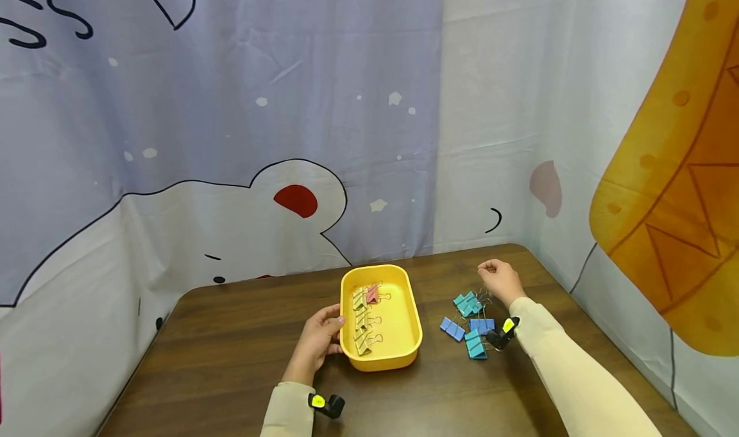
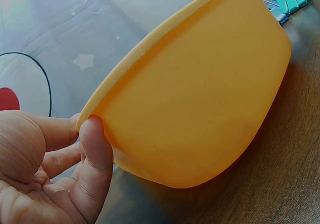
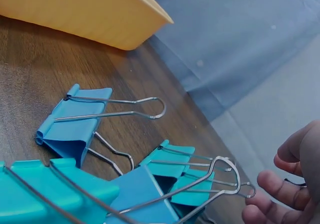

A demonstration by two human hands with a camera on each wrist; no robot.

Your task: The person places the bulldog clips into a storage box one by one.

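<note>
My left hand (image 1: 319, 337) pinches the left rim of a yellow plastic tray (image 1: 399, 325), with the thumb (image 2: 95, 149) against the outer wall. Inside the tray, along its left side, lie several yellow-green binder clips (image 1: 362, 321) and a pink binder clip (image 1: 373, 294). To the right of the tray is a loose cluster of teal binder clips (image 1: 476, 345) and blue binder clips (image 3: 80, 119). My right hand (image 1: 501, 280) hovers just past the far end of that cluster, its fingers loosely bent. In the right wrist view no clip shows between its fingers.
Everything rests on a dark wood-grain table (image 1: 231, 360). A printed curtain (image 1: 346, 103) hangs behind the table's far edge and along its right side. Wire handles of the clips stick up toward the right hand.
</note>
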